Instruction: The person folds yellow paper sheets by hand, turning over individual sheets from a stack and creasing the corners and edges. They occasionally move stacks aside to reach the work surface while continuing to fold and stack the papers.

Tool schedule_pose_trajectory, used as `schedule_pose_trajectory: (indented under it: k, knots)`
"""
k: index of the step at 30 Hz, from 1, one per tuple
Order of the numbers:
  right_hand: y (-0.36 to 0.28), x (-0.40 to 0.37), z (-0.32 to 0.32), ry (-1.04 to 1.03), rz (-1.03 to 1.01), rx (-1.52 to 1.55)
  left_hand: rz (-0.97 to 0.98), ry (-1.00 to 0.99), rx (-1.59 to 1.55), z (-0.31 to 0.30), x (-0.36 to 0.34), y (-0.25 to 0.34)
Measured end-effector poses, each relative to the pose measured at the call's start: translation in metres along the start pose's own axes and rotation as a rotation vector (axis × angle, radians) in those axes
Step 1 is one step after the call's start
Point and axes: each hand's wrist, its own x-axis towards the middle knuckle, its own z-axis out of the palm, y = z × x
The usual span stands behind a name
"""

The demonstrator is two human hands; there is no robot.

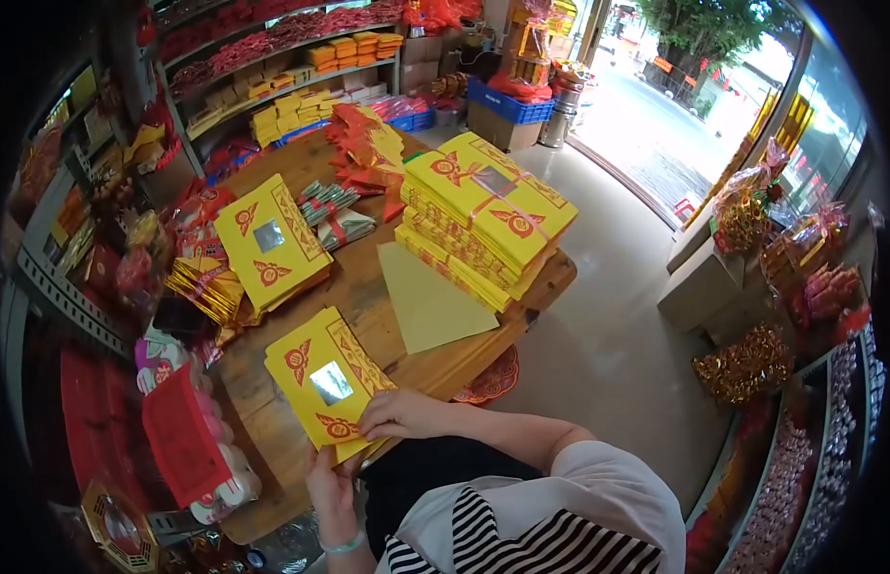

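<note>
A yellow paper stack (pixel 316 356) with red prints and a silver square lies at the table's near edge. My right hand (pixel 399 413) rests on its lower right corner, fingers bent against the paper. Below that corner, my left hand (pixel 328 483) pinches the bottom edge of the yellow paper. A second yellow stack (pixel 292 244) is farther back on the left. Toward the table's right corner stands a tall pile of yellow bundles (pixel 493 196), the top one tied with pink string. A plain tan sheet (pixel 426 301) lies between the piles.
Red and yellow papers (pixel 364 143) and silver-green bundles (pixel 335 215) sit at the back of the wooden table (pixel 263 426). At the left edge are gold packets (pixel 208 287) and a red cloth or sheet (pixel 184 437). Shelves (pixel 354 67) line the back; boxes (pixel 708 287) stand right.
</note>
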Motion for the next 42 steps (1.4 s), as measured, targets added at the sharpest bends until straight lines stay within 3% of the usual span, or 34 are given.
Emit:
schedule_pose_trajectory:
  k: [16, 31, 35, 39, 40, 41, 42]
  knots:
    - [0.001, 0.002, -0.003, -0.025, 0.002, -0.011, -0.073, -0.054, -0.178, 0.007, 0.000, 0.007]
    - [-0.014, 0.004, -0.004, -0.001, 0.056, 0.014, 0.022, -0.047, -0.061, 0.012, -0.002, 0.006]
    - [-0.021, 0.005, -0.007, -0.025, 0.256, 0.083, 0.011, -0.024, -0.047, 0.017, -0.008, 0.009]
    - [-0.012, 0.002, -0.017, 0.036, 0.292, 0.178, -0.075, -0.132, -0.099, 0.008, 0.013, 0.002]
    - [-0.003, 0.006, -0.048, 0.146, 0.290, 0.171, -0.049, -0.186, -0.024, 0.048, 0.037, 0.010]
    - [-0.003, 0.002, -0.016, 0.049, 0.325, 0.209, -0.066, -0.043, -0.053, 0.019, 0.010, 0.006]
    - [-0.006, 0.003, -0.020, 0.036, 0.333, 0.161, -0.082, -0.019, -0.059, 0.026, 0.010, 0.007]
